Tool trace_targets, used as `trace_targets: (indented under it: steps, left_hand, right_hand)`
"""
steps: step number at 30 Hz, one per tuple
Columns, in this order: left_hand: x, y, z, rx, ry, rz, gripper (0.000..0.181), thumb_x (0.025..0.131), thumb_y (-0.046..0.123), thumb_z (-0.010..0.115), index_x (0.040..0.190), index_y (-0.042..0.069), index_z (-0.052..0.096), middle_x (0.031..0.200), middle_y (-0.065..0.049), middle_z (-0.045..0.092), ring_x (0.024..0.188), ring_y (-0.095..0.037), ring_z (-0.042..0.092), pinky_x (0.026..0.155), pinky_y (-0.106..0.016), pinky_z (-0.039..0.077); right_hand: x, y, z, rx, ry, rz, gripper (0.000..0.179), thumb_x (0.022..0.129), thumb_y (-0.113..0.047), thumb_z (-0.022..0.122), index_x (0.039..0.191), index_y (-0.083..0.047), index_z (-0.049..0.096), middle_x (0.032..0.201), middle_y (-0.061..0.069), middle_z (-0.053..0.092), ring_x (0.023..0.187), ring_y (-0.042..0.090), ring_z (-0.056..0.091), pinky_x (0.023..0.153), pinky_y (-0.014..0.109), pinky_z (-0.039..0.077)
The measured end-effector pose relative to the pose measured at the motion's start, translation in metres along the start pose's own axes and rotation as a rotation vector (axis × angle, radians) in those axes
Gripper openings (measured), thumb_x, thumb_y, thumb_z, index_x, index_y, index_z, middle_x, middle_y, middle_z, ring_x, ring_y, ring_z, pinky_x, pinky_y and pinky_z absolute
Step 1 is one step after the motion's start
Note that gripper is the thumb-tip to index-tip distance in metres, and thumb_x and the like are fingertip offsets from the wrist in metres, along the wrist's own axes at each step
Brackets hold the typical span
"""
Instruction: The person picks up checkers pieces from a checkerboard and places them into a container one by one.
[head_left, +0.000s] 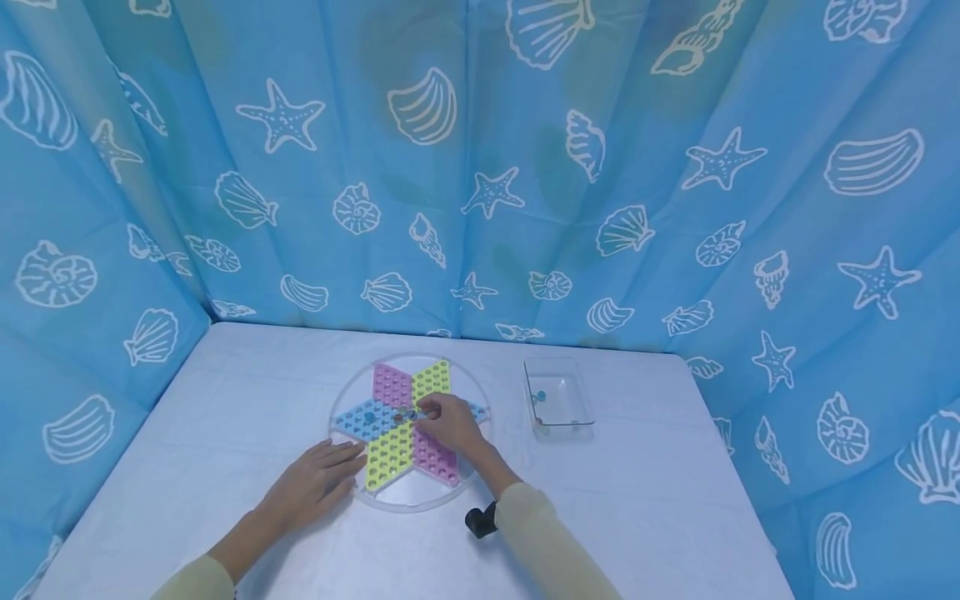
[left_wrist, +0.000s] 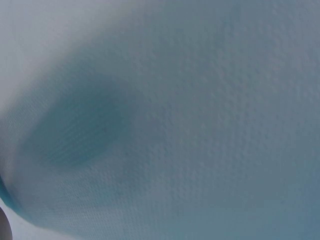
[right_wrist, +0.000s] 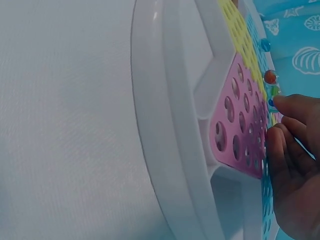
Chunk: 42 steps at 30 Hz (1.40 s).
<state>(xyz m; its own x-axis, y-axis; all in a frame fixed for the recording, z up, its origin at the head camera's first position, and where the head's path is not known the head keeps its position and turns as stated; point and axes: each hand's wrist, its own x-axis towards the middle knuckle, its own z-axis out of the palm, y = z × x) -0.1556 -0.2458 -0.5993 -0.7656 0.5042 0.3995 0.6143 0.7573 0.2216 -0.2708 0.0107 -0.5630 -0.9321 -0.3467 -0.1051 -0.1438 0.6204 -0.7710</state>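
A round Chinese checkers board (head_left: 411,505) with a pink, yellow and blue star lies on the white table. Over the middle of the star, my right hand (head_left: 450,423) pinches a small glass marble (right_wrist: 272,101) between thumb and fingertips. An orange marble (right_wrist: 270,76) and a blue marble (right_wrist: 265,45) sit on the board nearby, in a line beyond the fingertips. My left hand (head_left: 311,483) lies flat with straight fingers, its fingertips at the board's left rim. Blurred bluish cloth fills the left wrist view, hiding that hand there.
To the right of the board stands a clear rectangular container (head_left: 558,400) with a few marbles in it. A black object (head_left: 481,522) shows beside the right sleeve. Blue curtains (head_left: 465,183) with white shell and starfish prints border the table's back and sides.
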Motion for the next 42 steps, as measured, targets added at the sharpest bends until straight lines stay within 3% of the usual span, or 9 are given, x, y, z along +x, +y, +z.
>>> trace_targets:
  steps: [8, 16, 30, 42]
  left_hand:
    - [-0.0003, 0.0005, -0.0002, 0.015, -0.016, -0.009, 0.033, 0.093, 0.021, 0.065, 0.123, 0.007, 0.070, 0.134, -0.010, 0.063, 0.123, -0.029, 0.058, 0.109, -0.053, 0.037]
    - [-0.0006, 0.0011, -0.0002, 0.033, 0.007, 0.007, 0.033, 0.091, 0.021, 0.066, 0.121, 0.008, 0.071, 0.132, -0.011, 0.063, 0.122, -0.030, 0.059, 0.107, -0.053, 0.039]
    - [0.0004, -0.0010, 0.0009, 0.030, 0.038, 0.029, 0.031, 0.089, 0.022, 0.067, 0.117, 0.009, 0.073, 0.129, -0.011, 0.065, 0.120, -0.031, 0.059, 0.105, -0.054, 0.041]
    - [0.0006, 0.0005, -0.0008, 0.022, 0.019, 0.014, 0.032, 0.089, 0.019, 0.070, 0.119, 0.008, 0.072, 0.130, -0.011, 0.065, 0.120, -0.030, 0.060, 0.105, -0.054, 0.041]
  right_hand:
    - [0.0001, -0.0021, 0.0046, -0.068, 0.030, -0.033, 0.029, 0.089, -0.021, 0.075, 0.117, -0.014, 0.069, 0.106, -0.003, 0.067, 0.092, 0.011, 0.063, 0.082, 0.027, 0.055]
    - [0.0020, -0.0028, 0.0065, -0.117, 0.041, -0.048, 0.026, 0.088, -0.024, 0.077, 0.112, -0.015, 0.071, 0.100, -0.006, 0.065, 0.089, 0.010, 0.060, 0.080, 0.026, 0.053]
    - [0.0034, -0.0018, 0.0082, -0.114, 0.046, -0.036, 0.025, 0.088, -0.024, 0.076, 0.111, -0.017, 0.071, 0.100, -0.006, 0.063, 0.090, 0.011, 0.058, 0.080, 0.029, 0.053]
    - [0.0023, -0.0019, 0.0086, -0.120, 0.051, -0.045, 0.025, 0.088, -0.024, 0.076, 0.111, -0.016, 0.071, 0.098, -0.006, 0.061, 0.091, 0.013, 0.058, 0.084, 0.032, 0.052]
